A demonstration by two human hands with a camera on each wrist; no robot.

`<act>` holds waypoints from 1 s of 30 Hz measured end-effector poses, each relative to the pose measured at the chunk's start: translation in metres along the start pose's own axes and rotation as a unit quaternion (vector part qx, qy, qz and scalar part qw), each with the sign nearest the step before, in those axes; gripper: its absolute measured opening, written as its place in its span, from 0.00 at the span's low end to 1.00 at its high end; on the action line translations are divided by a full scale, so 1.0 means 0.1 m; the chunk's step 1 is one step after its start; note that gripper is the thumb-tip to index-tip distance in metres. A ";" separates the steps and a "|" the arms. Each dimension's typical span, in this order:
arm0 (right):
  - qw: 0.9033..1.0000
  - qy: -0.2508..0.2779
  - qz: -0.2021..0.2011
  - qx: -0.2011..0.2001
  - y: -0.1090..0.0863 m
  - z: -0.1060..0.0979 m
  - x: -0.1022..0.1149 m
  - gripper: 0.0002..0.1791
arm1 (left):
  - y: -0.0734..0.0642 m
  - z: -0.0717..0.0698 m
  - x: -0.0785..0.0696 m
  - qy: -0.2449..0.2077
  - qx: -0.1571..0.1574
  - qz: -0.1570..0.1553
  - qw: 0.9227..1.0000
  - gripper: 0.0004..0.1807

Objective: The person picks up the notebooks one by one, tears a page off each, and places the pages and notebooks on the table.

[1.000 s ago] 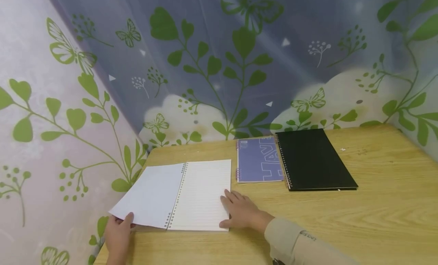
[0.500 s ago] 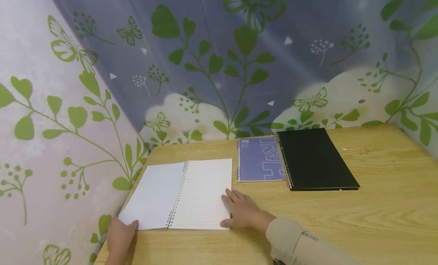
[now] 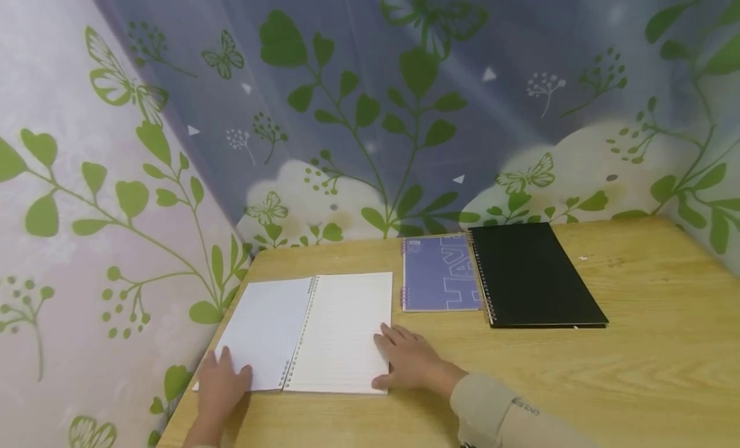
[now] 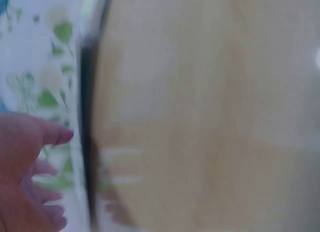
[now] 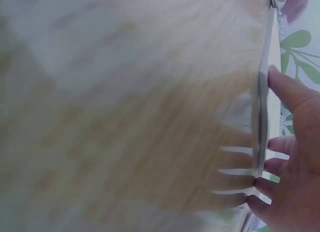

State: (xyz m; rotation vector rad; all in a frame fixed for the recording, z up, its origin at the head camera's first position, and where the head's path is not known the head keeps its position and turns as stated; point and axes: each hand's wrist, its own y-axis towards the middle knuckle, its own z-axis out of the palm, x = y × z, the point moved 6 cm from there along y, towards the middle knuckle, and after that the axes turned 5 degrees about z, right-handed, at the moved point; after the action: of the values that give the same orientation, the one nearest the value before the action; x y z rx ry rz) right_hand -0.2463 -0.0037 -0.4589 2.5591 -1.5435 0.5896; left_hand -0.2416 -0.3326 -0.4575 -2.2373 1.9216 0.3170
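A ring-bound notebook (image 3: 341, 332) lies spread on the table, with a plain page (image 3: 263, 326) on the left and a lined page on the right. In the head view my left hand (image 3: 222, 384) rests on the plain page's near-left corner, fingers extended and spread. My right hand (image 3: 410, 358) lies across the lined page's right edge, its fingers spread and thumb near the lower corner. The right wrist view shows the right hand's fingertips (image 5: 272, 74) along the notebook's edge. In the blurred left wrist view, the left hand (image 4: 22, 172) is beside the page edge.
Behind and right of it lie a purple spiral notebook (image 3: 439, 277) and a larger black spiral-bound book (image 3: 534, 274), side by side. The wooden table (image 3: 578, 384) meets a patterned curtain (image 3: 347, 114) at its back and left edges.
The left page's lifted near-left corner has come down flat. My left hand has shifted from gripping that corner to lying on the page, slightly rightward. The right hand has stayed in place.
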 end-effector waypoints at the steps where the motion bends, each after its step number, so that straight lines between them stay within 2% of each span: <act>1: 1.000 0.000 -0.001 -0.003 0.01 -0.01 0.01 0.46 | 0.04 0.04 -0.10 0.005 0.015 0.028 0.999 0.36; 4: 0.999 0.004 0.005 -0.035 0.11 -0.07 -0.01 0.41 | 0.17 0.13 -0.36 0.016 0.063 0.094 0.993 0.34; 6: 0.997 0.008 0.022 -0.073 0.22 -0.14 -0.07 0.37 | 0.28 0.15 -0.47 0.010 0.087 0.106 0.991 0.34; 10: 0.991 0.010 0.064 -0.120 0.43 -0.25 -0.24 0.33 | 0.44 0.18 -0.51 -0.006 0.122 0.068 0.990 0.34; 13: 0.991 -0.010 0.084 -0.107 0.54 -0.28 -0.37 0.34 | 0.49 0.23 -0.50 -0.002 0.151 0.053 0.987 0.34; 15: 0.991 -0.019 0.094 -0.097 0.60 -0.28 -0.43 0.34 | 0.49 0.27 -0.50 0.002 0.165 0.053 0.985 0.33; 20: 0.990 -0.035 0.107 -0.089 0.76 -0.31 -0.51 0.37 | 0.48 0.31 -0.51 0.007 0.165 0.053 0.985 0.32; 26: 0.989 -0.057 0.099 -0.093 0.99 -0.26 -0.45 0.41 | 0.46 0.26 -0.46 0.009 0.155 0.040 0.987 0.32; 30: 0.985 -0.043 0.137 -0.095 1.06 -0.26 -0.53 0.43 | 0.47 0.25 -0.50 0.010 0.151 0.048 0.987 0.32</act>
State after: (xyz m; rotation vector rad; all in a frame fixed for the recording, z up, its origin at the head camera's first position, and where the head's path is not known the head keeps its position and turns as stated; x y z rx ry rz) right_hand -0.3673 -0.0037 -0.4671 2.2779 -1.8991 0.3366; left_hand -0.2966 -0.2857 -0.4677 -1.9657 1.9406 0.0122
